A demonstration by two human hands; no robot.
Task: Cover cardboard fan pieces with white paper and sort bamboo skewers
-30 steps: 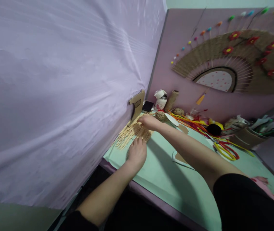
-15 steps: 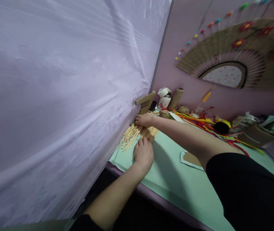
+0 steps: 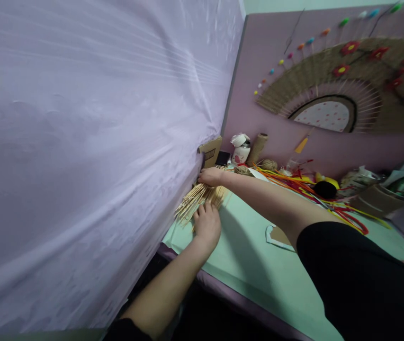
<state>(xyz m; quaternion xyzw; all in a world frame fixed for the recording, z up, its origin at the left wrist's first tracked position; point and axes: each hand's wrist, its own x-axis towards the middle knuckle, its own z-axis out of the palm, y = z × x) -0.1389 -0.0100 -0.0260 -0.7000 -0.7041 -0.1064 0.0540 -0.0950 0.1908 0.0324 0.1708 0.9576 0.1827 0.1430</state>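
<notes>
A heap of thin wooden sticks (image 3: 196, 201) lies at the far left corner of the green table mat (image 3: 251, 255), against the lilac cloth wall. My left hand (image 3: 207, 222) rests on the near end of the heap, fingers curled over the sticks. My right hand (image 3: 211, 176) reaches across to the far end of the heap, palm down, fingers bent onto the sticks. Whether either hand has sticks lifted is not visible.
A lilac sheet (image 3: 91, 142) fills the left. Behind the sticks stand a cardboard piece (image 3: 210, 150), a white jar (image 3: 240, 148) and twine spools (image 3: 258, 147). Coloured pipe cleaners (image 3: 308, 189) and a cardboard cut-out (image 3: 280, 235) lie on the mat. A large fan (image 3: 347, 90) hangs on the wall.
My left hand has slid a little left and forward over the near stick ends. My right hand has moved left toward the cardboard piece. The view has shifted slightly.
</notes>
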